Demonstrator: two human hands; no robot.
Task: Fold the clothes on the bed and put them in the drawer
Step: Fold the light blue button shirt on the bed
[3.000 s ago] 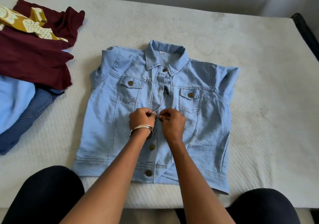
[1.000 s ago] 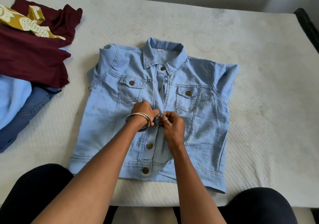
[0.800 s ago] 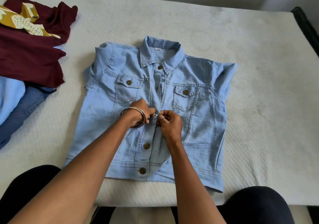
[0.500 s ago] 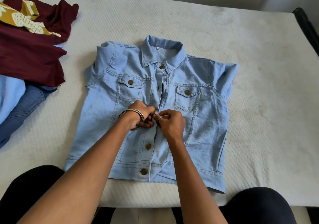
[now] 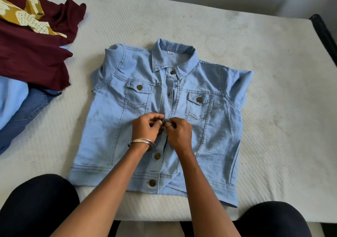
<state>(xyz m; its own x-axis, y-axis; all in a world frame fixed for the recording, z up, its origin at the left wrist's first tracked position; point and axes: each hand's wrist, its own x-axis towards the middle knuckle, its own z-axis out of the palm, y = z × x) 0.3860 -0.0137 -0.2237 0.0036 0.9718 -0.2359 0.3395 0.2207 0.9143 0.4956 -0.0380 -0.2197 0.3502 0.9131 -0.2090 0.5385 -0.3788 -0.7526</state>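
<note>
White bed (image 5: 237, 36) up top, light denim jacket (image 5: 109, 127) spread flat in the middle. Left hand (image 5: 145, 127) and right hand (image 5: 179, 132) both pinch its front placket, looks like around a button.

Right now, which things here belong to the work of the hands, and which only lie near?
In hand:
denim jacket, flat on the bed
left hand and right hand, pinching its front placket

Lying about:
maroon garment
yellow patterned cloth
blue jeans
</note>
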